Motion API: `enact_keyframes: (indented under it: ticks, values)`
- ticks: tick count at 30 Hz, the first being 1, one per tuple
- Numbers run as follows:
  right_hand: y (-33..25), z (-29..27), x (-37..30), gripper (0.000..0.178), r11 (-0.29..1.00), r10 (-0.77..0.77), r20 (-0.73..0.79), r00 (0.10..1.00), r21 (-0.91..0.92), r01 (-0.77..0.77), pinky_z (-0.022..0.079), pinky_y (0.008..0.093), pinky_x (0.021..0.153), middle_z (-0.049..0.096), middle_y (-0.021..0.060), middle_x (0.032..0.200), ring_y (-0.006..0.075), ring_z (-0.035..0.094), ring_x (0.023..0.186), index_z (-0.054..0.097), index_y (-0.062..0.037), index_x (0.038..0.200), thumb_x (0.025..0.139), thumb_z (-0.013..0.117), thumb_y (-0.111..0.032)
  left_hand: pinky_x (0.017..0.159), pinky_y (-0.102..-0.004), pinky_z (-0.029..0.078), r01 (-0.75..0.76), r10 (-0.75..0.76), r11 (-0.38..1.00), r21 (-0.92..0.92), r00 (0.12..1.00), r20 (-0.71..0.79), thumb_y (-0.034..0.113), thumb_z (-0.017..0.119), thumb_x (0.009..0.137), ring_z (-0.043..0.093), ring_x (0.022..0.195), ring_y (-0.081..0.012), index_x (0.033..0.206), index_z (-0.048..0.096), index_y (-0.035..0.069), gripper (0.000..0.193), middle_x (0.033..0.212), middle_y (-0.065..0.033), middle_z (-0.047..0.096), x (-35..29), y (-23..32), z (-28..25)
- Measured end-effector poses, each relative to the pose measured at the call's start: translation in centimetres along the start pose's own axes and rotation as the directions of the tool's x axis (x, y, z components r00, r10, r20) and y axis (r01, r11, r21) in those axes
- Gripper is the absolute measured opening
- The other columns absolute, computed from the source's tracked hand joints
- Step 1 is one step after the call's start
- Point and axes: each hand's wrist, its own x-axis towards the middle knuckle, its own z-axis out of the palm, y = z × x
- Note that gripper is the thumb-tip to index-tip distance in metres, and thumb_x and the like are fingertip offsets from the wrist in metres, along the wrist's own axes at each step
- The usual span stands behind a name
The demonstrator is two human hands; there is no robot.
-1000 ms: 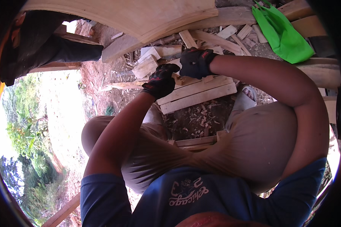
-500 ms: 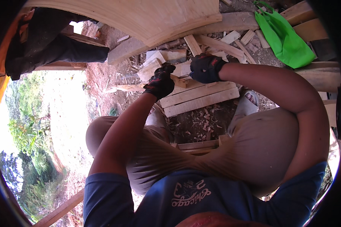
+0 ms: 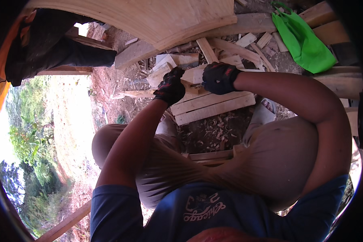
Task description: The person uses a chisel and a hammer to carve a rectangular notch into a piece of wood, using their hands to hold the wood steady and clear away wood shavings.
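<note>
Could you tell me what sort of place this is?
Probably an outdoor woodworking spot: cut planks and offcuts lie on bare soil strewn with wood chips, with green bushes alongside.

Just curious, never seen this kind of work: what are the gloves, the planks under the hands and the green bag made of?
Gloves: left hand and right hand wear black, matte gloves, probably knit fabric with a coating; too small to be sure.
Planks: pale bare wood, unpainted, with visible grain and chips lying around.
Green bag: thin, bright and creased, likely plastic or non-woven fabric.
</note>
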Motion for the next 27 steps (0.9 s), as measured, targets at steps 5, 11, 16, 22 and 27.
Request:
enact_keyframes:
  ticks: [5,11,16,22,27]
  values:
    - [1.5,1.4,1.4,0.026,0.980,-0.165,-0.008,0.986,-0.109,0.164,0.060,0.0487,0.076,0.075,0.0217,0.090,0.0398,0.075,0.084,0.078,-0.0023,0.088,0.084,0.062,-0.023,0.111,-0.0474,0.048,-0.034,0.035,0.999,-0.037,0.999,0.022,0.008,0.066,0.086,0.059,0.131,-0.0408,0.144,0.055,0.009,0.059,0.134,-0.0189,0.066,0.1,0.6,0.7]
    - [1.0,1.0,1.3,0.026,0.992,-0.087,0.048,0.995,-0.086,0.091,0.060,0.0489,0.075,0.075,0.0221,0.089,0.0388,0.075,0.083,0.078,-0.0031,0.088,0.085,0.062,-0.023,0.110,-0.0482,0.048,-0.145,0.145,0.989,-0.034,0.989,0.000,0.010,0.069,0.088,0.058,0.131,-0.0428,0.139,0.059,0.009,0.052,0.134,-0.0201,0.066,-0.6,1.7,0.7]
    - [-1.8,1.5,2.3,0.022,1.000,0.015,-0.195,0.981,-0.008,-0.016,0.057,0.0507,0.069,0.071,0.0221,0.079,0.0410,0.072,0.076,0.074,-0.0051,0.079,0.081,0.064,-0.024,0.109,-0.0500,0.046,-0.201,0.201,0.979,-0.018,0.980,-0.003,0.015,0.062,0.089,0.057,0.126,-0.0461,0.131,0.066,0.009,0.042,0.129,-0.0224,0.066,-0.3,3.0,1.4]
    - [-1.9,0.5,2.6,0.032,0.999,-0.013,-0.151,0.988,0.031,0.018,0.061,0.0458,0.080,0.078,0.0188,0.098,0.0361,0.077,0.087,0.080,-0.0074,0.102,0.090,0.063,-0.031,0.099,-0.0486,0.053,-0.207,0.207,0.978,0.003,0.978,0.037,0.037,0.075,0.092,0.066,0.115,-0.0410,0.119,0.072,0.008,0.040,0.118,-0.0189,0.074,-0.1,5.3,-0.1]
    - [-2.6,-0.7,3.5,0.050,0.932,0.140,0.243,0.960,0.295,-0.211,0.061,0.0485,0.082,0.078,0.0185,0.096,0.0339,0.078,0.090,0.062,-0.0116,0.137,0.092,0.066,-0.035,0.099,-0.0484,0.053,-0.108,0.120,0.965,-0.239,0.992,0.037,0.041,0.081,0.088,0.068,0.115,-0.0393,0.120,0.073,0.011,0.045,0.118,-0.0178,0.074,-1.0,3.9,1.8]
